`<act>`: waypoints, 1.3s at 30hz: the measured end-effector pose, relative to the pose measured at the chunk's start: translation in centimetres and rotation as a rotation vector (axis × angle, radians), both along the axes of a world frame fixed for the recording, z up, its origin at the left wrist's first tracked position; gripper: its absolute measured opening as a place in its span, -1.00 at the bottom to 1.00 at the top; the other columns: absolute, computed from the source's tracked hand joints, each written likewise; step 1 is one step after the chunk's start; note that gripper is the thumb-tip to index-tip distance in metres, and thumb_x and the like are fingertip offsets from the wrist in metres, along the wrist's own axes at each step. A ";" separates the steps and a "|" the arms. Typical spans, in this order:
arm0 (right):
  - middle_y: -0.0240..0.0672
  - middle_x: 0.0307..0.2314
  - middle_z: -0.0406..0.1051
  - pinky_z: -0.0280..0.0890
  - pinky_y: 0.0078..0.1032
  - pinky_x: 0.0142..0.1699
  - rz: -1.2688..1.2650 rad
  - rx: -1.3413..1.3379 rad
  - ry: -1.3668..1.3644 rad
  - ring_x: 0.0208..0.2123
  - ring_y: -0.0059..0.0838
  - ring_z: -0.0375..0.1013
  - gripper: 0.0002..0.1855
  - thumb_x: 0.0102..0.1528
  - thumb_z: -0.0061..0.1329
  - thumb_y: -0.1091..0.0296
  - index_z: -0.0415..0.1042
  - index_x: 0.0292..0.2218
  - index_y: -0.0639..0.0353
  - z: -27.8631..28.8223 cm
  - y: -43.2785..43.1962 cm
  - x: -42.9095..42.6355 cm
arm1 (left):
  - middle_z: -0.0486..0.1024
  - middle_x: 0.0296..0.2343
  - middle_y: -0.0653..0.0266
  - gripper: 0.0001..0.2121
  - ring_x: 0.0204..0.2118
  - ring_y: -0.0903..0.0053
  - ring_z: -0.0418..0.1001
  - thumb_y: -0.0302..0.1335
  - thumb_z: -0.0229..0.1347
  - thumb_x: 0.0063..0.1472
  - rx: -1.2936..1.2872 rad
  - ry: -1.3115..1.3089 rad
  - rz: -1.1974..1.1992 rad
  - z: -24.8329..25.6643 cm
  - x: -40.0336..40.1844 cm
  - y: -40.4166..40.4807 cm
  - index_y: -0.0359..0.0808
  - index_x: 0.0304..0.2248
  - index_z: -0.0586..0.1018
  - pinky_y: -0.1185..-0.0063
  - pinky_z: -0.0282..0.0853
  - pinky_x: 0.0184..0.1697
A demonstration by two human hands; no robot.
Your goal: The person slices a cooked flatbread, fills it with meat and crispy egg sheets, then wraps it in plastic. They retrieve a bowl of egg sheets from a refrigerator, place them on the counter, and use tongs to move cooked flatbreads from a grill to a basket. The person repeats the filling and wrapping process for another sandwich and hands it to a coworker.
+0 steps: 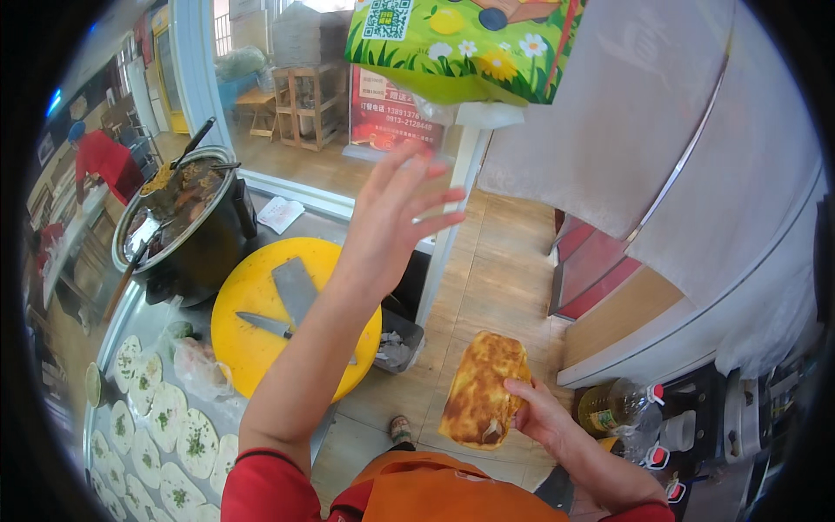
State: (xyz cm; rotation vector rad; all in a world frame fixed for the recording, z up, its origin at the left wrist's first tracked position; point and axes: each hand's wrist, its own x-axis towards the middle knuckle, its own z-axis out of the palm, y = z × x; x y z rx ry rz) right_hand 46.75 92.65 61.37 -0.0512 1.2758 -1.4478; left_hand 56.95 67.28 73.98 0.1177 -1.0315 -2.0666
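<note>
My right hand (538, 408) grips a browned, pan-fried flatbread (484, 391) by its right edge, thumb on top, in front of the orange apron. My left hand (401, 209) is raised and slightly blurred, fingers apart and holding nothing. Just above it in the picture hangs a green printed packet (456, 59) with flowers, a lemon and a printed code; thin translucent plastic (434, 107) shows under it. Below my left forearm lies a round yellow chopping board (261, 274) bearing a cleaver (295, 284) and a smaller knife (264, 323), partly covered by the arm.
A black pot of dark stew (202, 189) with ladles stands at the counter's far left. Dough rounds topped with chopped greens (196, 444) cover the steel counter. A waste bin (398, 342) sits beside the board. Oil bottles (607, 401) stand right. A person in red (107, 160) works beyond.
</note>
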 end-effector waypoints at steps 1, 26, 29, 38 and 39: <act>-0.39 -0.22 0.32 0.39 -0.36 -0.30 -0.016 0.000 0.009 -0.23 -0.45 0.39 -0.46 -0.06 0.04 0.31 0.14 -0.05 0.10 0.1 -0.6 -0.4 | 0.41 -0.38 0.21 -0.71 -0.30 0.41 0.44 -0.38 -0.04 0.17 0.038 0.041 -0.035 1.2 -1.0 -0.9 -0.36 -0.16 0.31 0.51 0.39 -0.24; -0.30 -0.06 0.23 0.23 -0.41 0.00 0.757 -0.267 -0.050 -0.04 -0.39 0.25 -0.21 -0.10 0.05 0.03 0.05 0.04 0.23 -0.2 -18.9 -4.3 | 0.33 -0.14 0.09 -0.94 -0.35 0.53 0.43 -0.64 -0.18 -0.02 0.330 -0.372 0.779 -19.2 10.9 4.5 -0.32 -0.56 0.30 0.54 0.47 -0.35; -0.32 -0.08 0.21 0.21 -0.42 0.02 0.864 -0.273 -0.280 -0.06 -0.42 0.27 -0.28 -0.06 0.03 0.18 0.00 0.05 0.20 -1.7 -21.2 -2.7 | 0.36 -0.15 0.10 -0.93 -0.37 0.63 0.41 -0.63 -0.19 -0.03 0.357 -0.240 0.761 -19.7 11.8 8.1 -0.29 -0.56 0.31 0.62 0.42 -0.33; -0.28 -0.12 0.26 0.23 -0.41 0.00 1.292 -0.097 -0.327 -0.07 -0.40 0.27 -0.33 -0.08 0.05 0.19 0.10 0.00 0.24 -3.0 -20.8 6.4 | 0.42 -0.50 0.31 -0.94 -0.46 0.62 0.43 -0.58 -0.13 0.08 0.579 -0.010 1.222 -20.4 15.7 21.5 -0.30 -0.46 0.37 0.63 0.39 -0.38; -0.29 -0.12 0.26 0.23 -0.41 -0.01 1.335 -0.085 -0.319 -0.07 -0.40 0.27 -0.33 -0.09 0.05 0.19 0.10 0.00 0.23 -2.9 -20.1 7.5 | 0.43 -0.51 0.30 -0.95 -0.48 0.61 0.43 -0.58 -0.13 0.10 0.600 0.085 1.286 -20.2 16.7 23.2 -0.30 -0.46 0.37 0.62 0.40 -0.39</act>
